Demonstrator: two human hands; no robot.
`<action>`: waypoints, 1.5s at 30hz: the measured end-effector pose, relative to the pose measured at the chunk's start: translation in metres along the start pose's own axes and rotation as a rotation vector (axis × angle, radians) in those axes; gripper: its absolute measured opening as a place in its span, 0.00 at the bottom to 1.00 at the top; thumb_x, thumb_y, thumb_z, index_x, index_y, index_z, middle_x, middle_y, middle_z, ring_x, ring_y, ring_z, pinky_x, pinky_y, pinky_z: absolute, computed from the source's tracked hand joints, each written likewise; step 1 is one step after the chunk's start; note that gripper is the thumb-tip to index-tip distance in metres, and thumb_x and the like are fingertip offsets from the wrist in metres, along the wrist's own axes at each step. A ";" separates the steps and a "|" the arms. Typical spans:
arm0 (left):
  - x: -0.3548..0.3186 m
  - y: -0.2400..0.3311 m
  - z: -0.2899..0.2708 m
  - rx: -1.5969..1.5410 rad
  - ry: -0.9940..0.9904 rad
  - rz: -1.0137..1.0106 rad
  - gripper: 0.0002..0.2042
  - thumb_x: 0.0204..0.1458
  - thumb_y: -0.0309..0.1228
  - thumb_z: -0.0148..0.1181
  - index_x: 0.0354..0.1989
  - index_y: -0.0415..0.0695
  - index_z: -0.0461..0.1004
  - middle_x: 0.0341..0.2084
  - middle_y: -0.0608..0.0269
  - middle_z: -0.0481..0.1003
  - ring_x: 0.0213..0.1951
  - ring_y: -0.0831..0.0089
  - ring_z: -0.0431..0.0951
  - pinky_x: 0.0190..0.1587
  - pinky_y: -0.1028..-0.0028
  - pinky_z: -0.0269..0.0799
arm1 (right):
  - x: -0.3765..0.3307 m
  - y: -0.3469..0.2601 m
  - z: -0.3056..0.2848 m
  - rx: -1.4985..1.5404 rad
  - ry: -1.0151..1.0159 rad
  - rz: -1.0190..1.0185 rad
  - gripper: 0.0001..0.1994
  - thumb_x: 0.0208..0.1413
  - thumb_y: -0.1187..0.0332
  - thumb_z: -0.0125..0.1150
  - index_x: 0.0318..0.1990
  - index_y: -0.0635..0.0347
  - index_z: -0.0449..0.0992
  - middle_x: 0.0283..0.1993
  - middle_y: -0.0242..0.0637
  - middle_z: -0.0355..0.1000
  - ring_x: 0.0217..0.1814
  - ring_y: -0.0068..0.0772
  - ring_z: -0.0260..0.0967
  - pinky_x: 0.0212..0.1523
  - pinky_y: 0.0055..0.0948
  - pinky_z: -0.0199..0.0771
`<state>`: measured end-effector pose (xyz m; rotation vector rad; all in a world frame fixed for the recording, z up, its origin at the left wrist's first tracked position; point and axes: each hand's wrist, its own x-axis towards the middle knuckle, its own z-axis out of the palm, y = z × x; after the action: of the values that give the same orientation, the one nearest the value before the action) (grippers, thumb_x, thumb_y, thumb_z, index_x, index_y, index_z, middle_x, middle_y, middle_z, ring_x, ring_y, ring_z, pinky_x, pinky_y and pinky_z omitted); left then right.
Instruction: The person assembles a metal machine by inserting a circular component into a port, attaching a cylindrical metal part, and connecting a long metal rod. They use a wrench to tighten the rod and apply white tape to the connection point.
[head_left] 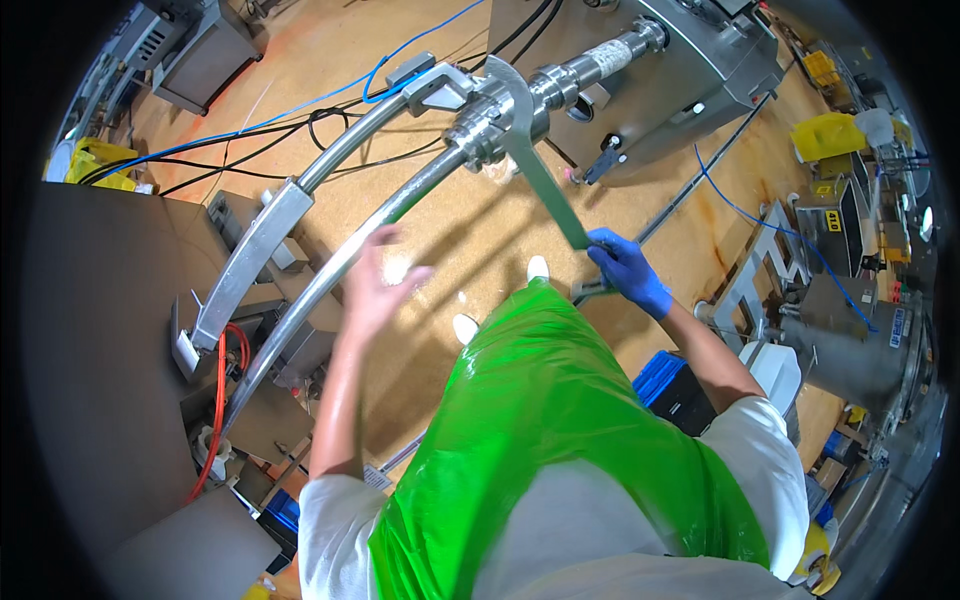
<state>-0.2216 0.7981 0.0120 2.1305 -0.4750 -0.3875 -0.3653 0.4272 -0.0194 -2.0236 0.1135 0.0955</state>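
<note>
My right hand (625,270), in a blue glove, grips the lower end of a long flat hook spanner (545,190). The curved head of the spanner lies against a steel pipe coupling (485,125); how firmly it seats there I cannot tell. From the coupling a shiny steel pipe (330,275) slopes down to the left. Beside this pipe is my bare left hand (372,290), thumb and fingers apart, holding nothing. Whether its fingertips touch the pipe is unclear. Above the pipe runs a curved metal arm with a thick grip section (255,260).
A large steel machine (650,90) stands beyond the coupling, joined to it by a pipe. Black and blue cables (300,120) cross the tan floor. At left are a big grey panel (110,350) and a red hose (220,410). Frames and machinery line the right side.
</note>
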 end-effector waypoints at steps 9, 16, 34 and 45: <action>0.123 0.095 0.319 -1.588 -0.282 -0.393 0.09 0.57 0.36 0.53 0.38 0.46 0.62 0.21 0.70 0.63 0.22 0.77 0.67 0.33 0.70 0.70 | 0.039 0.120 -0.102 0.108 -0.837 0.406 0.17 0.57 0.55 0.58 0.45 0.59 0.73 0.36 0.28 0.71 0.36 0.21 0.67 0.38 0.25 0.71; 0.231 0.077 0.411 -1.150 0.318 -0.472 0.17 0.48 0.35 0.66 0.33 0.49 0.59 0.22 0.75 0.60 0.22 0.82 0.61 0.23 0.77 0.63 | 0.109 0.256 -0.093 -0.028 -0.523 0.391 0.16 0.59 0.57 0.52 0.35 0.65 0.73 0.25 0.39 0.69 0.30 0.28 0.62 0.33 0.37 0.65; 0.341 -0.069 0.369 0.231 0.571 -0.101 0.12 0.54 0.34 0.51 0.43 0.42 0.72 0.36 0.49 0.76 0.35 0.55 0.76 0.41 0.59 0.70 | 0.342 0.290 0.035 -0.033 -0.353 -0.158 0.12 0.58 0.65 0.48 0.40 0.62 0.74 0.38 0.48 0.75 0.39 0.46 0.72 0.42 0.39 0.71; 0.336 -0.060 0.383 0.291 0.664 -0.138 0.11 0.55 0.35 0.52 0.40 0.43 0.74 0.35 0.53 0.77 0.39 0.57 0.75 0.43 0.61 0.68 | 0.321 0.296 0.039 -0.024 -0.312 -0.160 0.10 0.56 0.65 0.50 0.37 0.60 0.74 0.36 0.46 0.75 0.38 0.44 0.73 0.39 0.39 0.71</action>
<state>-0.0838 0.4011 -0.2830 2.4132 0.0046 0.3382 -0.0838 0.3204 -0.3380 -2.0083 -0.2468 0.3104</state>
